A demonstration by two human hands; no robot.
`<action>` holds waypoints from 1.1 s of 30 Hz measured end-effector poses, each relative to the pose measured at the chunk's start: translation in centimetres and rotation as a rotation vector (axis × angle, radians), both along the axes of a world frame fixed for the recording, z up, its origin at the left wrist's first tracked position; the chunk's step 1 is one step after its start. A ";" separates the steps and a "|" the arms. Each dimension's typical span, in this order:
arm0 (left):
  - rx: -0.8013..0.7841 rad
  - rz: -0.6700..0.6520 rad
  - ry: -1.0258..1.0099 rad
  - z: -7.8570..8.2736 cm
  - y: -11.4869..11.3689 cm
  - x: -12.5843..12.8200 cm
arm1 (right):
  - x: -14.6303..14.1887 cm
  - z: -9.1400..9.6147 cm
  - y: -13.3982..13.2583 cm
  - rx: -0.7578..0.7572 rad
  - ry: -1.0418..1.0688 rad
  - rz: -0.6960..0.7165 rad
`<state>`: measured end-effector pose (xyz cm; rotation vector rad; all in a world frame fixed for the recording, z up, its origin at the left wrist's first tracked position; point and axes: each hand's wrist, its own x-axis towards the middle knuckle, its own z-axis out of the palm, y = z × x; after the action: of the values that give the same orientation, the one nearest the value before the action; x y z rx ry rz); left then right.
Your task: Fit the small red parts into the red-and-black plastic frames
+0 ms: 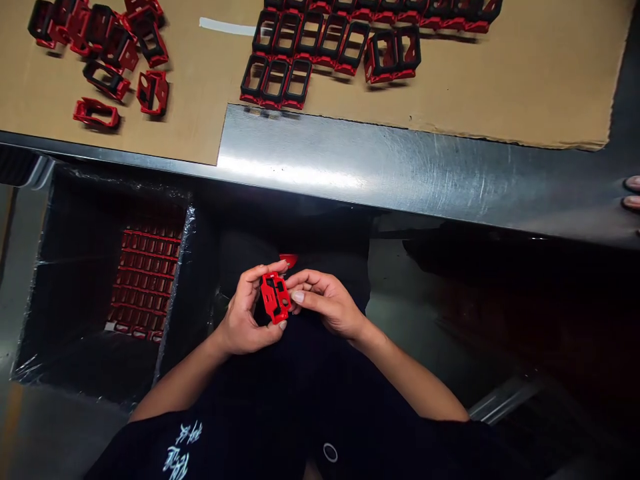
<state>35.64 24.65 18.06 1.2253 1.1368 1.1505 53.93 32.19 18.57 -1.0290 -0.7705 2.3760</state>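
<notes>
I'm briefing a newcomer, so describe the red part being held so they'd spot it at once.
Find the metal table across the upper half, then look below its edge. The red part sits between the left hand and right hand. Unlike the frames rowed on the cardboard, it alone is held.

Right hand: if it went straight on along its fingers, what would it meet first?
The red frame held in the left hand. The right hand is right at its edge, perhaps touching, though depth is unclear from this view.
</notes>
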 end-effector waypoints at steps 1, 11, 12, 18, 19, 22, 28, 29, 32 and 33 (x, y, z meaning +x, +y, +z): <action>-0.001 0.020 -0.001 0.0 0.0 0.2 | 0.0 -0.1 0.0 0.002 0.003 0.005; -0.364 0.646 0.448 -3.9 -2.1 -13.8 | -0.3 -1.0 0.6 0.008 -0.298 0.068; -0.440 0.755 0.544 -4.2 -3.1 -17.2 | -0.7 -1.2 0.7 0.006 -0.321 0.074; -0.907 1.042 0.948 -5.7 -13.4 -32.1 | -2.6 -1.6 0.5 0.028 -0.439 0.134; -0.987 1.040 1.010 -6.2 -15.1 -33.1 | -2.9 -1.7 0.5 0.030 -0.452 0.142; -1.172 1.000 1.173 -8.5 -18.8 -34.1 | -3.7 -2.2 0.2 0.021 -0.476 0.156; -1.383 0.934 1.385 -12.7 -21.6 -34.0 | -4.9 -2.4 0.0 0.006 -0.514 0.171; -1.404 0.925 1.408 -13.0 -21.8 -34.2 | -5.0 -2.4 0.0 0.005 -0.517 0.177; -1.448 0.887 1.460 -13.7 -22.2 -35.1 | -5.2 -2.6 0.0 -0.001 -0.517 0.202; -1.460 0.872 1.473 -13.8 -22.4 -35.4 | -5.2 -2.6 -0.1 -0.005 -0.517 0.211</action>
<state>0.28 2.30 4.27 0.0901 2.9289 -0.5656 48.77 32.13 15.92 -1.6701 -1.0964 2.2971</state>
